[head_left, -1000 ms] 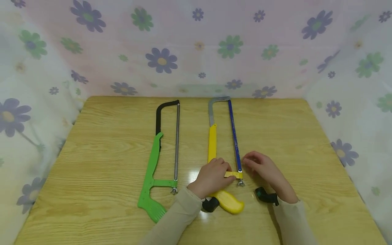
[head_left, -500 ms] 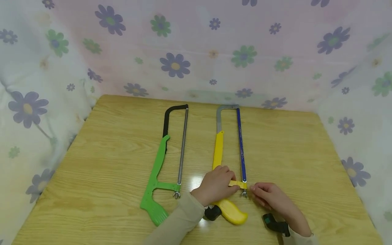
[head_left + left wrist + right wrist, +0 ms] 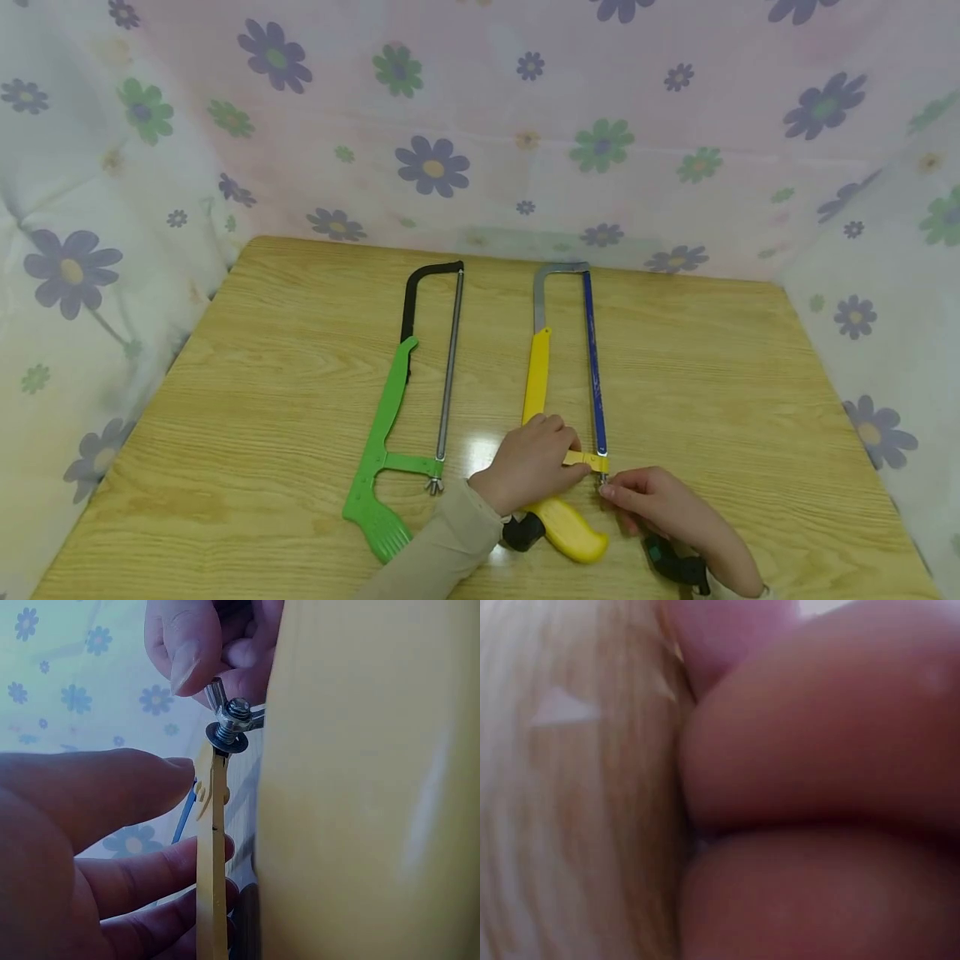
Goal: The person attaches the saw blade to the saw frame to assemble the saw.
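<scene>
A yellow-handled hacksaw (image 3: 536,375) with a blue blade (image 3: 595,367) lies on the table, its handle toward me. My left hand (image 3: 532,464) grips its frame near the yellow crosspiece (image 3: 579,458), with thumb and fingers on either side of the bar in the left wrist view. At the blade's near end, the thumb and fingers of my right hand (image 3: 663,504) pinch the metal wing nut (image 3: 238,712). Threads and a washer (image 3: 226,739) show below the nut. Blurred fingers (image 3: 817,765) fill most of the right wrist view and hide the nut there.
Left of the yellow saw lies a green hacksaw (image 3: 384,425) with a black frame end and grey blade. Both saws rest on a wood-grain table (image 3: 262,400). Flowered cloth (image 3: 480,125) hangs behind and along both sides. Black wrist-camera mounts (image 3: 522,532) sit by the wrists.
My right hand has come from beside the blade down and left to the wing nut and now pinches it. My left hand keeps its hold. The head view has shifted slightly.
</scene>
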Demonstrator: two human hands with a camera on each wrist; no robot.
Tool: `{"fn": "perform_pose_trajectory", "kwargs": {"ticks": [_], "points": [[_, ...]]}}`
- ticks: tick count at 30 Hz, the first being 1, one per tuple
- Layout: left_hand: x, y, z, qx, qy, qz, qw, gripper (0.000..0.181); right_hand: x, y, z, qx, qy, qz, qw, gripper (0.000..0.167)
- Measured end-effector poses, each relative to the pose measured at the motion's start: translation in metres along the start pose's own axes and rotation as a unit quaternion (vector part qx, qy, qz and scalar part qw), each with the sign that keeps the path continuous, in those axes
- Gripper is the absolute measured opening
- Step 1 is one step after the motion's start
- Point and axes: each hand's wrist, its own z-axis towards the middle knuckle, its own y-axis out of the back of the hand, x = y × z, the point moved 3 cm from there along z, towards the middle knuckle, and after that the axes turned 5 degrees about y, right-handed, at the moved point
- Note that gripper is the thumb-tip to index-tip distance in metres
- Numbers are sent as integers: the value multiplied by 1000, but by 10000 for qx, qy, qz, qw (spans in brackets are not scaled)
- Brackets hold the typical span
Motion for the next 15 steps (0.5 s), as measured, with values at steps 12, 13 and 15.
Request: {"fn": "perform_pose_trajectory", "kwargs": {"ticks": [12,13,15], "points": [[1,2,1,-19,19,17,10000,31,1,3,3,-48,88,60,9999,32],[1,2,1,-30,17,21,10000,31,1,3,3,-64,61,109,9999,32],[0,1,1,-34,5,32,10000,30,0,4,2,-152,-65,137,9998,31]]}}
